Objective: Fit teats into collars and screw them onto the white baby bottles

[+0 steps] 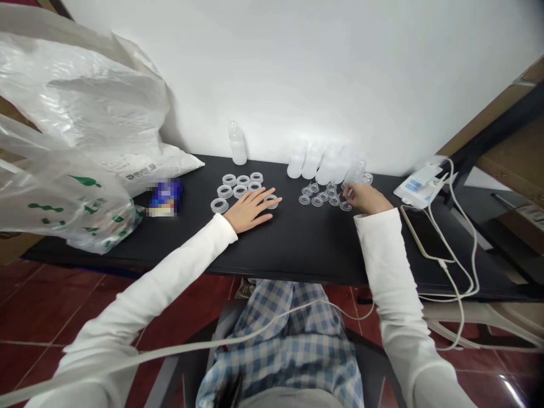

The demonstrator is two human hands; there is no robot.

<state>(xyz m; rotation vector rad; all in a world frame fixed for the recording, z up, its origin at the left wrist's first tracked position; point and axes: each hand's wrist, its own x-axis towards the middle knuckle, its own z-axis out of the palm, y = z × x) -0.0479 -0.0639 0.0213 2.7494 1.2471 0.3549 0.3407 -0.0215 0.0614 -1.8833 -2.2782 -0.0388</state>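
Just at the right fingertips, a small clear cap (345, 207), one of a group of caps (321, 195) lying left of these fingers. Right hand (366, 198) curled, fingers drawn together over it; cannot tell if clamped. Better to pinch only the rim, lightly, without pushing the neighbours. Left hand (250, 209) flat, fingers spread apart, tips resting on a clear ring (272, 201); more rings (238, 186) beyond them. Farther behind, white bottles (323, 161); right of the right fingers, a phone (425, 232) on the black table (306, 243).

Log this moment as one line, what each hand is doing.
left hand: flat, fingertips on a ring | right hand: curled among clear nipples, grip unclear | bottles behind
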